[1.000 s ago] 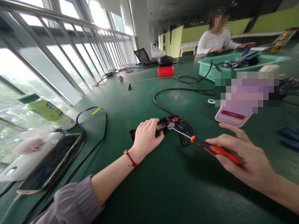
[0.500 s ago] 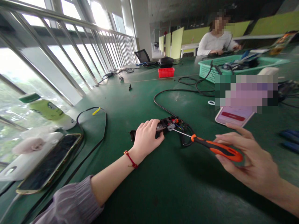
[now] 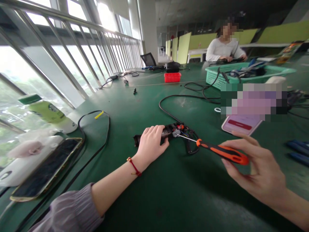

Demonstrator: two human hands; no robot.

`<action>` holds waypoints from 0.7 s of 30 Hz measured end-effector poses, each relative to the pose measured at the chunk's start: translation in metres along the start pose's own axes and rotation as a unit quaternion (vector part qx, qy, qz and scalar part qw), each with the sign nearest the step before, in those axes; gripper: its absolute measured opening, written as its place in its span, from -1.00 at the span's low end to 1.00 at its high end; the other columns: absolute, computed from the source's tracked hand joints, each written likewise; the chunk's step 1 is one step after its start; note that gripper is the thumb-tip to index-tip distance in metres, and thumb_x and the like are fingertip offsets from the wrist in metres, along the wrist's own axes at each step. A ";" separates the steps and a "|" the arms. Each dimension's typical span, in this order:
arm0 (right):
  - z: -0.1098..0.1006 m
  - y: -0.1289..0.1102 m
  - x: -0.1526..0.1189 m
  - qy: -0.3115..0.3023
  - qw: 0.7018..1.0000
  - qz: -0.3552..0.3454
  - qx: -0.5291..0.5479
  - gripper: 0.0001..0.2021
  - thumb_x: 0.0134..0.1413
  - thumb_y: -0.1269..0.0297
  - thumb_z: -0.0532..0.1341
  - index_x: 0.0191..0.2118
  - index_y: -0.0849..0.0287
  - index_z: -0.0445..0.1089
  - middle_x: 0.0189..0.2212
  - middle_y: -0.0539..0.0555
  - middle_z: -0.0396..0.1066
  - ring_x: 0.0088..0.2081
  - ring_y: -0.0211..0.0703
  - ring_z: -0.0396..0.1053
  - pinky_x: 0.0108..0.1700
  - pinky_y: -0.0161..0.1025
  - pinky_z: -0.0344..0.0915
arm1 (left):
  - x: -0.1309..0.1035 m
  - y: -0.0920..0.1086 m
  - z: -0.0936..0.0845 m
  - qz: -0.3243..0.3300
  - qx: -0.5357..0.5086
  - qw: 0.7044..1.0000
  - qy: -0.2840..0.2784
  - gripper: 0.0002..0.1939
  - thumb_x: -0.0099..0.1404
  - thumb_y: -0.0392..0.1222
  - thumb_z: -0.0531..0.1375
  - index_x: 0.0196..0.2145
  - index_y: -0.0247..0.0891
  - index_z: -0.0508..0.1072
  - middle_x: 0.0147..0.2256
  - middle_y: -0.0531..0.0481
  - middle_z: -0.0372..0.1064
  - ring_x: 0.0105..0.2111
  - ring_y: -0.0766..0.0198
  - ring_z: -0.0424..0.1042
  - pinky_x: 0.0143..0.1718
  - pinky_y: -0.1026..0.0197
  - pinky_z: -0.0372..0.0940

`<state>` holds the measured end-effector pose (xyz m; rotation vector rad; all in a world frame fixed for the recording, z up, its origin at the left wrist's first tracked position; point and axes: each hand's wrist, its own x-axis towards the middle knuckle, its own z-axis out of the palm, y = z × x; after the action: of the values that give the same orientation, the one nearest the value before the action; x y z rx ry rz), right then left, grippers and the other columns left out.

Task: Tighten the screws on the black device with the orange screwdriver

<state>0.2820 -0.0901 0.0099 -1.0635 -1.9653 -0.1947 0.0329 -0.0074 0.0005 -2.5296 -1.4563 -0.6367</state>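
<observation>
My left hand (image 3: 151, 141) is wrapped over a black opened device (image 3: 170, 129) lying on the green table, pressing it from above. Coloured wires and a small grey part (image 3: 176, 132) show at the device's right end, where its black cable also lies. My right hand (image 3: 258, 161) holds an orange and black screwdriver (image 3: 222, 152) by its handle, between thumb and fingers. The screwdriver's thin shaft points left, and its tip meets the grey part. The palm side of my left hand is hidden.
At left lie a dark phone (image 3: 48, 169), a white case and a green-capped bottle (image 3: 49, 112). A red box (image 3: 172, 77) and a green basket (image 3: 213, 76) stand farther back. Another phone (image 3: 241, 125) is at right. A person (image 3: 224, 50) sits across the table.
The fingers of my right hand have shifted slightly on the screwdriver handle. The view has tilted a little. The seated person's hands have moved closer together. My left hand stays on the device.
</observation>
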 end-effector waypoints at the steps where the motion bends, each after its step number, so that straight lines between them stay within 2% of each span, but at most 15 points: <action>1: 0.000 0.000 0.002 -0.007 1.000 -0.004 -0.005 -0.69 -0.04 0.35 0.20 -0.11 0.08 0.23 -0.37 0.04 0.42 -0.30 -0.04 0.42 -0.01 0.12 0.24 | 0.000 0.000 0.001 0.000 -0.003 1.000 0.003 -0.72 0.18 -0.20 0.07 -0.13 -0.28 0.26 -0.23 -0.05 0.36 -0.23 0.15 0.33 -0.16 0.11 0.20; 3: 0.000 0.001 0.008 -0.015 1.000 -0.019 -0.017 -0.72 0.00 0.35 0.17 -0.11 0.07 0.23 -0.37 0.04 0.42 -0.30 -0.05 0.42 -0.04 0.10 0.26 | 0.000 -0.001 0.002 0.002 -0.010 1.000 0.007 -0.73 0.19 -0.20 0.06 -0.13 -0.27 0.27 -0.22 -0.06 0.36 -0.20 0.14 0.31 -0.13 0.09 0.20; 6: -0.002 0.000 0.022 -0.032 0.999 -0.005 -0.033 -0.90 0.07 0.32 0.11 -0.24 0.04 0.27 -0.31 0.06 0.43 -0.23 -0.05 0.39 -0.14 0.00 0.31 | 0.001 -0.002 0.002 0.002 -0.013 1.000 0.009 -0.75 0.21 -0.20 0.05 -0.13 -0.26 0.28 -0.20 -0.06 0.36 -0.17 0.14 0.30 -0.10 0.08 0.18; 10: -0.005 -0.005 0.050 -0.045 0.997 0.054 -0.020 -0.80 0.06 0.27 0.11 -0.15 0.07 0.26 -0.35 0.05 0.40 -0.33 -0.14 0.38 -0.27 -0.15 0.32 | 0.000 -0.001 0.002 0.002 -0.005 1.000 0.015 -0.74 0.22 -0.20 0.04 -0.12 -0.27 0.29 -0.17 -0.08 0.34 -0.13 0.13 0.27 -0.04 0.06 0.16; 13: -0.009 -0.011 0.073 -0.046 0.997 0.053 -0.013 -0.74 0.00 0.27 0.15 -0.13 0.11 0.25 -0.26 0.07 0.40 -0.27 -0.13 0.37 -0.23 -0.17 0.30 | -0.001 0.000 0.000 0.005 -0.005 1.000 0.024 -0.72 0.21 -0.21 0.05 -0.10 -0.28 0.29 -0.12 -0.10 0.31 -0.09 0.13 0.25 0.00 0.04 0.13; 14: -0.011 -0.013 0.081 -0.060 0.997 0.044 -0.020 -0.77 0.00 0.26 0.14 -0.17 0.11 0.28 -0.28 0.06 0.42 -0.29 -0.14 0.37 -0.24 -0.18 0.29 | -0.002 0.000 0.000 0.005 -0.007 1.000 0.027 -0.71 0.21 -0.21 0.06 -0.10 -0.28 0.29 -0.11 -0.11 0.31 -0.09 0.13 0.24 0.01 0.03 0.13; 16: -0.014 -0.016 0.094 -0.121 0.990 0.052 -0.044 -0.82 0.02 0.22 0.13 -0.24 0.13 0.35 -0.47 0.01 0.43 -0.47 -0.21 0.35 -0.40 -0.25 0.26 | -0.003 0.000 -0.001 0.002 -0.015 0.999 0.032 -0.70 0.20 -0.21 0.06 -0.09 -0.27 0.28 -0.10 -0.12 0.30 -0.07 0.13 0.24 0.02 0.02 0.13; 18: -0.016 -0.019 0.104 -0.122 0.987 0.080 -0.069 -0.77 0.04 0.12 0.13 -0.36 0.15 0.41 -0.70 -0.05 0.31 -0.69 -0.30 0.18 -0.63 -0.32 0.07 | -0.003 0.000 -0.002 -0.004 -0.027 0.999 0.036 -0.68 0.19 -0.22 0.07 -0.07 -0.26 0.28 -0.08 -0.11 0.29 -0.06 0.13 0.24 0.03 0.01 0.13; 21: -0.018 -0.023 0.114 -0.108 0.986 0.076 -0.099 -0.62 0.05 0.00 0.09 -0.58 0.16 0.39 -0.81 -0.06 0.17 -0.78 -0.36 0.04 -0.71 -0.32 -0.10 | -0.004 0.004 -0.005 -0.009 -0.048 0.998 0.040 -0.67 0.20 -0.23 0.06 -0.05 -0.24 0.26 -0.04 -0.11 0.26 -0.02 0.13 0.23 0.03 0.01 0.13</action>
<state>0.2465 -0.0441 0.1124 -1.4082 -2.0764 -0.2012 0.0331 -0.0149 0.0038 -2.5329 -1.4568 -0.8196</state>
